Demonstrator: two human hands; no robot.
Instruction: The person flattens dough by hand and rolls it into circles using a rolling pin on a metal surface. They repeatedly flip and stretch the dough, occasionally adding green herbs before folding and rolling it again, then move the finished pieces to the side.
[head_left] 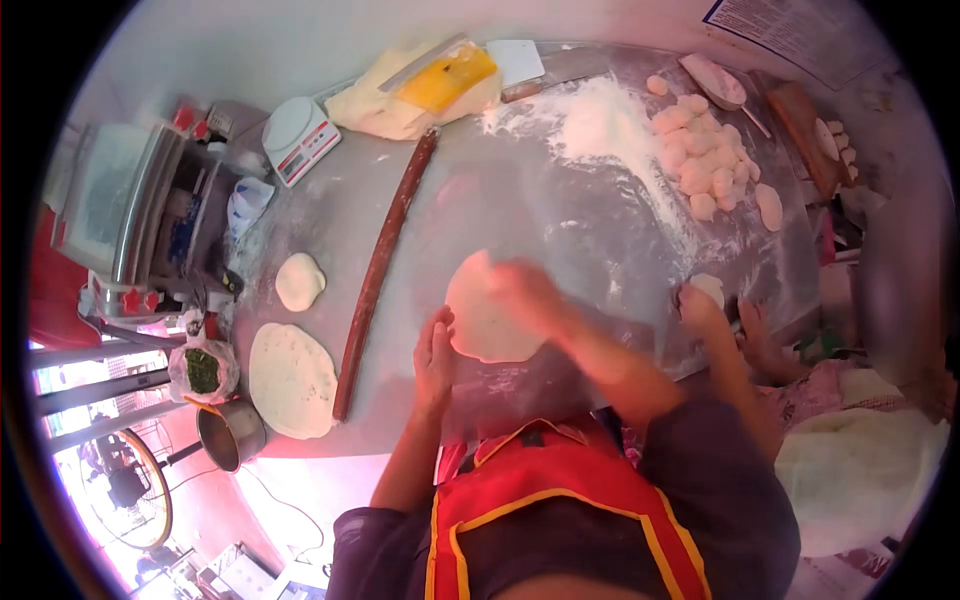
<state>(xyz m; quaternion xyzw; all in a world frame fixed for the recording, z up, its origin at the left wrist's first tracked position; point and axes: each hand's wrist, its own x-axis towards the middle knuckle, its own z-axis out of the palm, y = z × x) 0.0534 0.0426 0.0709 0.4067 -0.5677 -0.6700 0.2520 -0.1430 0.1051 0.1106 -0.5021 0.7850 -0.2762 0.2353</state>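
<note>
A flattened round of dough (490, 325) lies on the grey work table in front of me. My left hand (435, 355) rests at its left edge, fingers stretched out and touching or almost touching the rim. Over the upper right part of the round is my right hand (525, 297), smeared by motion, so its fingers cannot be made out. A long dark red rolling pin (385, 265) lies slantwise to the left. Beyond it are a small dough ball (299, 282) and a larger flattened dough piece (292, 380).
White flour (605, 120) is spread at the back, beside a heap of dough pieces (700, 150) and a scoop (715, 82). A kitchen scale (300, 140) stands at back left. At right, a co-worker's hands (700, 305) handle a dough piece. A pot (231, 435) is by the left edge.
</note>
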